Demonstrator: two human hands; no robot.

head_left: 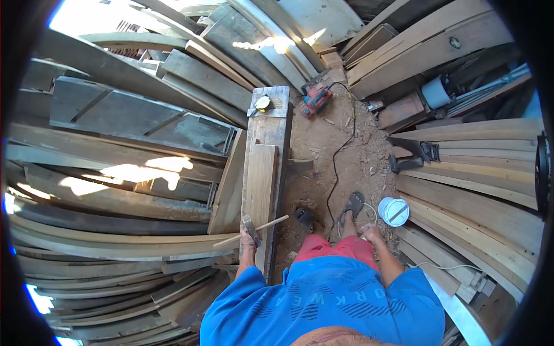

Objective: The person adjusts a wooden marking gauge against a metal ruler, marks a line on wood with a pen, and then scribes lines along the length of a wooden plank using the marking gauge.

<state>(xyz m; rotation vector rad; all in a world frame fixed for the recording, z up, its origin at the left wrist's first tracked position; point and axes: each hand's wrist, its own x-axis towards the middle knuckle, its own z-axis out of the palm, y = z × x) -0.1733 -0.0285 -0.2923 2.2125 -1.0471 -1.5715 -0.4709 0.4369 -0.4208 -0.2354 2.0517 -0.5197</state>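
Observation:
My left hand is closed at the left edge of a narrow workbench. In it is what looks like a marking gauge, a short block crossed by a long thin wooden stem. The gauge lies over the near end of a plank resting lengthwise on the bench. My right hand hangs low beside my right knee, its fingers curled. Whatever those fingers may hold is too small to make out. Close to that hand stands a white bucket with a flat piece across its top.
A yellow tape measure sits at the bench's far end. On the shaving-strewn ground lies a red power planer, its black cord running back toward my feet. Stacked boards crowd the left; more planks lean on the right.

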